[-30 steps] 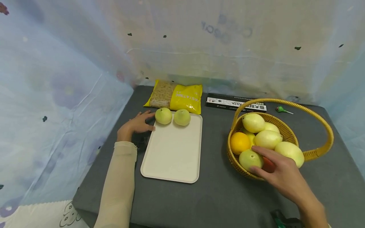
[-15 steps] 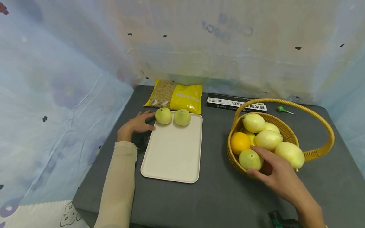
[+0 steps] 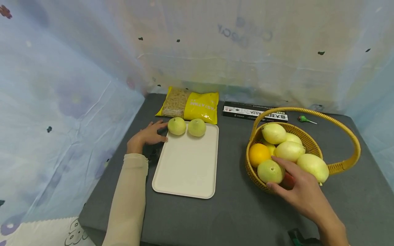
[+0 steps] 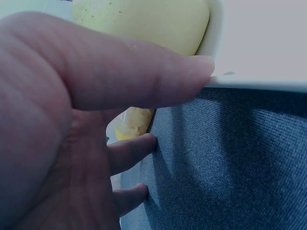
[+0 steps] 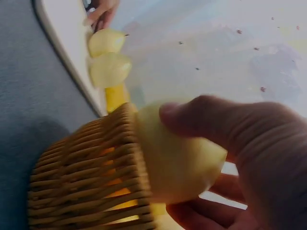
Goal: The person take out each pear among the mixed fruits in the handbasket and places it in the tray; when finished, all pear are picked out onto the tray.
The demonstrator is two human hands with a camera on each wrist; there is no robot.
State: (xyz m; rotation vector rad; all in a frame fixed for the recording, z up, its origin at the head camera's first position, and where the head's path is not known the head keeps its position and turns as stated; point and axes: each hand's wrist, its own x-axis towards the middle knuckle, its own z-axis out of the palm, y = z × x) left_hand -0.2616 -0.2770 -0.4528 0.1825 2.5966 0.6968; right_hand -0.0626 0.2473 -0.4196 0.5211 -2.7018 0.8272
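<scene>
At the near left side of the wicker basket (image 3: 253,177), my right hand (image 3: 307,188) grips a round yellow-green fruit (image 3: 271,171) between thumb and fingers. In the right wrist view the fruit (image 5: 175,158) sits right at the woven rim, with the thumb over it and fingers beneath. My left hand (image 3: 147,134) lies by the far left corner of a white tray (image 3: 186,167), fingers spread. Its thumb (image 4: 158,72) touches the tray's rim, and other fingertips rest on the dark cloth. Two similar yellow-green fruits (image 3: 197,127) stand side by side at the tray's far end.
The basket also holds an orange (image 3: 259,154), several pale oval fruits (image 3: 290,151) and something red, under a tall arched handle (image 3: 344,128). Behind lie a yellow pasta bag (image 3: 201,106), a black pasta box (image 3: 237,112) and a green lollipop (image 3: 303,118). A dark object (image 3: 297,235) sits at the near edge.
My right hand has shifted slightly left, its thumb now farther along the near side of the fruit, which is up a touch. The left hand and tray have stayed put.
</scene>
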